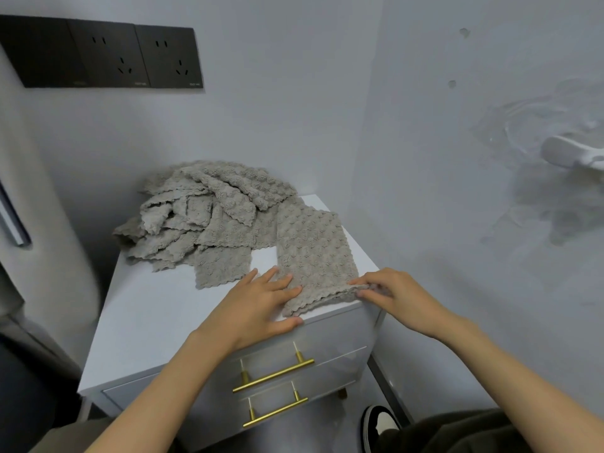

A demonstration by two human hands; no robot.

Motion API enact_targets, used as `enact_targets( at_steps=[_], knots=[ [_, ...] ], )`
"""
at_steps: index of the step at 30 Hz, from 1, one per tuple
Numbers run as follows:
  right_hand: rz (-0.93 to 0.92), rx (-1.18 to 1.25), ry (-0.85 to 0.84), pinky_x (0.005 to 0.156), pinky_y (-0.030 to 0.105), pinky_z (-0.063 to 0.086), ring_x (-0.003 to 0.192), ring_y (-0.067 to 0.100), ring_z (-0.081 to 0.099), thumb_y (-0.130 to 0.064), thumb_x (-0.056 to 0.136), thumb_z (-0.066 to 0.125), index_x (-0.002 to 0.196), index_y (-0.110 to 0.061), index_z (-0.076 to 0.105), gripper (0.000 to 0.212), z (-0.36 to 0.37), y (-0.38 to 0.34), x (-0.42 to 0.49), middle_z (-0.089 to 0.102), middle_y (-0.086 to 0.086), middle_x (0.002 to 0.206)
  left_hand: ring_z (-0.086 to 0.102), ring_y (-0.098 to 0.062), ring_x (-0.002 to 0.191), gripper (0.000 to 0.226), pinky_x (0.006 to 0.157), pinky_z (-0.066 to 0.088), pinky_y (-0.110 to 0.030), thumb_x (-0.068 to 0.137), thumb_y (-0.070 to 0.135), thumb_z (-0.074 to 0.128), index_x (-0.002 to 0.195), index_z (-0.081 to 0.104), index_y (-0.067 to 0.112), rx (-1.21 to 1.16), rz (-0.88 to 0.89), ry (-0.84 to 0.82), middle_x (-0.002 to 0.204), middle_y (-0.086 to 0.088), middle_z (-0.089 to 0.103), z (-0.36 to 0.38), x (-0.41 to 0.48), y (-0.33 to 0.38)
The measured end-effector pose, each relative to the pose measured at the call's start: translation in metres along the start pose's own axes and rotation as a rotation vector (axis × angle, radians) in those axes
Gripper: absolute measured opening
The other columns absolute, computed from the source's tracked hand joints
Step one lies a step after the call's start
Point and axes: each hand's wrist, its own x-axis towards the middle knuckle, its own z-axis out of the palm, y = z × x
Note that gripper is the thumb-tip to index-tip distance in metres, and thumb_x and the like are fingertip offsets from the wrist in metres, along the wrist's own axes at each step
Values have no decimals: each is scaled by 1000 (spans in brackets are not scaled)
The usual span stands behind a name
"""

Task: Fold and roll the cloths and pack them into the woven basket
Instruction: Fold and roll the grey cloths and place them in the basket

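**Both hands at near end of folded cloth**

Folded cloth [313, 253], grey-beige with a bumpy texture, lies as a long strip on the right part of the white surface [147, 322], running from the back toward the front edge. Left hand [258, 305] is flat with fingers spread, fingertips resting on the strip's near left edge and thumb along the front lip of the surface. Right hand [402, 295] pinches the strip's near right corner between thumb and fingertips; the scalloped hem there looks slightly lifted and bunched. Pile of cloths [202, 217], same fabric, loose and crumpled, sits at the back left of the surface. Its right side touches or overlaps the strip's far end, cannot tell which. One flat piece sticks out of the pile toward the left hand. Below the top are two drawers with brass bar handles [273, 376]. Dark wall sockets [108, 57] upper left. Black-and-white shoe [379, 423] on the floor, lower right.
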Motion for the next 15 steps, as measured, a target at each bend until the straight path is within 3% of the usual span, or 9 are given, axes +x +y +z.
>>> enact_targets(
  at_steps=[3, 6, 8, 10, 15],
  knots=[
    [2, 34, 7, 74, 24, 41, 81, 8, 54, -21, 95, 57, 88, -14, 70, 16, 0, -1, 2, 65, -4, 82, 17, -10, 145, 57, 118, 11, -35, 89, 62, 43, 142, 36, 41, -58, 23, 102, 148, 15, 38, -1, 2, 1],
    [-8, 36, -9, 71, 16, 33, 77, 9, 53, -17, 96, 55, 80, -13, 65, 19, -1, -1, 4, 59, -8, 78, 46, -15, 130, 45, 107, 36, -35, 88, 45, 58, 132, 54, 35, -92, 100, 244, 125, 8, 63, -5, 2, 4],
    [-2, 36, -22, 70, 14, 32, 77, 6, 52, -16, 96, 55, 82, -11, 66, 19, -2, -1, 5, 58, -8, 80, 65, -16, 104, 29, 86, 53, -33, 87, 36, 60, 112, 69, 25, -100, 164, 357, 101, 5, 73, -8, 2, 7],
    [18, 38, -31, 72, 16, 33, 82, 8, 54, -17, 96, 54, 85, -8, 68, 19, -3, -2, 6, 62, -4, 85, 67, -13, 86, 25, 69, 55, -31, 90, 40, 55, 96, 74, 25, -174, 94, 410, 86, 9, 73, -8, 1, 9],
    [199, -76, -73, 86, 29, 32, 100, 19, 38, -33, 99, 48, 82, -9, 62, 33, -3, 0, 7, 52, 3, 98, 54, -5, 87, 31, 81, 45, -31, 91, 44, 56, 70, 70, 26, -498, -250, 302, 85, 10, 65, 2, 9, 5]
  ],
)
